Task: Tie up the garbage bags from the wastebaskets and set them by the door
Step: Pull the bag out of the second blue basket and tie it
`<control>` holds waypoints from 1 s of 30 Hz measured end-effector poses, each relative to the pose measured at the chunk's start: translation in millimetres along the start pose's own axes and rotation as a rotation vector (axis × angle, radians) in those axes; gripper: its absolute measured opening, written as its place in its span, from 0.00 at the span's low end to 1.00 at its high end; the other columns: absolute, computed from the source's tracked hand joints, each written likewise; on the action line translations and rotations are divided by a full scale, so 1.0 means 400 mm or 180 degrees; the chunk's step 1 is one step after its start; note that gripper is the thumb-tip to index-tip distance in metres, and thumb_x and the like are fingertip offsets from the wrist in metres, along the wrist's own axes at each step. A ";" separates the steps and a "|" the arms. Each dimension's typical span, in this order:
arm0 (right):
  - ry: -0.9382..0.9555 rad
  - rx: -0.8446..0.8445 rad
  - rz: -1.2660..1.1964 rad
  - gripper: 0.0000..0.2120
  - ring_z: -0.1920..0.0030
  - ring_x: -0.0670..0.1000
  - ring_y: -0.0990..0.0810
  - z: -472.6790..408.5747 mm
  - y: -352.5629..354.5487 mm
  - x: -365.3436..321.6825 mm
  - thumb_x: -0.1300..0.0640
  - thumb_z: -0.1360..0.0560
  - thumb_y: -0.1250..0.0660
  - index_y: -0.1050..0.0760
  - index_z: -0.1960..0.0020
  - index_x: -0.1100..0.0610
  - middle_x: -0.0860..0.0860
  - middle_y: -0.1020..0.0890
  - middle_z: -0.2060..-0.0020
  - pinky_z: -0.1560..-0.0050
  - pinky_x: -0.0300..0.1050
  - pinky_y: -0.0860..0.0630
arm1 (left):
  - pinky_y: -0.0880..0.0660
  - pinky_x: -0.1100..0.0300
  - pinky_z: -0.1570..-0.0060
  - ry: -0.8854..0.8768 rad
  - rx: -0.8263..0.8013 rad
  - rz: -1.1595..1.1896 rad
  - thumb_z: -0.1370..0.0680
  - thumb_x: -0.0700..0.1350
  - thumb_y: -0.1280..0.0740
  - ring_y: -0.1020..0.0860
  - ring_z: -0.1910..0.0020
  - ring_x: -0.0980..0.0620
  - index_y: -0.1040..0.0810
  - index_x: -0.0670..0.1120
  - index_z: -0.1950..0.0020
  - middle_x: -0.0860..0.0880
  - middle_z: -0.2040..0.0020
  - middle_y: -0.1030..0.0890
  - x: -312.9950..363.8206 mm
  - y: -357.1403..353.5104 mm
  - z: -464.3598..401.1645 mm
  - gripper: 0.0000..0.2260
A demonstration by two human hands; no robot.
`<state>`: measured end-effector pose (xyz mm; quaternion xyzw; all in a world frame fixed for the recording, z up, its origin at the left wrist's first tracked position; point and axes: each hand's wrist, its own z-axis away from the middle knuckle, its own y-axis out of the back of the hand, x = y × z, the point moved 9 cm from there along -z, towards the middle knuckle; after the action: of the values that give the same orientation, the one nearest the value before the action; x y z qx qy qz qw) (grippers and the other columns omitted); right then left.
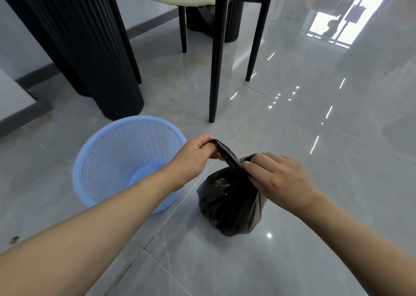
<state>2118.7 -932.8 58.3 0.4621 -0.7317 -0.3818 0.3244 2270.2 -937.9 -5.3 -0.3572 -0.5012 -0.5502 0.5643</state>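
Blue wastebasket (pixel 126 160) beside black bag (pixel 229 203); chair legs (pixel 216 70) behind

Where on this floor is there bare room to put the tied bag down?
Bare tile lies right of the black bag, out toward the window reflection, and in front of it. It is crowded left and behind: the blue wastebasket, table pedestal and chair legs.

floor (pixel 315 138): grey glossy tiles | on it: wastebasket (pixel 126 160), garbage bag (pixel 231 205), chair legs (pixel 215 70)
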 end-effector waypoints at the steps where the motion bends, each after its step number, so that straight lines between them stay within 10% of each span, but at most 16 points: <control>1: 0.0021 0.0097 -0.0024 0.09 0.69 0.54 0.24 0.000 0.010 0.001 0.66 0.29 0.30 0.21 0.50 0.58 0.51 0.22 0.65 0.75 0.46 0.31 | 0.28 0.59 0.41 0.0068 -0.0034 0.0091 0.18 0.42 0.43 0.16 0.52 0.53 0.23 0.38 0.48 0.43 0.53 0.15 -0.003 -0.008 0.000 0.11; 5: 0.0114 0.0257 -0.0119 0.18 0.70 0.53 0.27 -0.005 0.025 0.003 0.64 0.27 0.30 0.26 0.39 0.56 0.50 0.22 0.65 0.75 0.44 0.32 | 0.27 0.52 0.43 0.0424 -0.0015 -0.0028 0.18 0.46 0.44 0.16 0.58 0.53 0.24 0.40 0.45 0.44 0.59 0.15 -0.031 -0.017 0.000 0.13; 9: 0.0081 -0.0200 -0.0525 0.08 0.69 0.53 0.24 -0.011 -0.005 0.018 0.60 0.26 0.35 0.19 0.49 0.56 0.50 0.23 0.65 0.76 0.45 0.31 | 0.26 0.51 0.50 0.0657 0.0027 -0.0154 0.20 0.45 0.42 0.20 0.63 0.52 0.25 0.41 0.50 0.47 0.64 0.17 -0.054 -0.029 0.004 0.10; 15: -0.2382 -0.1564 -0.1924 0.04 0.60 0.49 0.23 0.025 -0.140 0.138 0.54 0.27 0.34 0.22 0.59 0.53 0.46 0.25 0.58 0.58 0.46 0.26 | 0.31 0.66 0.65 0.0941 -0.0721 -0.0640 0.29 0.50 0.30 0.25 0.64 0.55 0.25 0.45 0.48 0.50 0.58 0.23 -0.104 -0.080 0.045 0.14; 18: -0.3291 -0.2135 -0.2806 0.11 0.68 0.52 0.30 0.064 -0.184 0.120 0.54 0.29 0.31 0.24 0.61 0.62 0.51 0.27 0.66 0.73 0.41 0.33 | 0.30 0.61 0.62 0.0815 -0.0921 -0.1226 0.31 0.50 0.30 0.27 0.67 0.56 0.22 0.43 0.53 0.52 0.64 0.25 -0.143 -0.096 0.061 0.13; 30: -0.4962 -0.2377 -0.5638 0.05 0.82 0.42 0.37 0.125 -0.243 0.015 0.59 0.26 0.35 0.25 0.60 0.59 0.49 0.26 0.74 0.80 0.32 0.43 | 0.32 0.58 0.67 0.0254 0.0105 -0.2034 0.27 0.46 0.36 0.29 0.67 0.52 0.31 0.50 0.60 0.53 0.67 0.26 -0.142 -0.036 0.054 0.05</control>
<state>2116.9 -952.8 -49.4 0.3264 -0.0112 -0.8280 -0.4558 2258.7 -904.3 -56.7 -0.1506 -0.5744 -0.7050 0.3879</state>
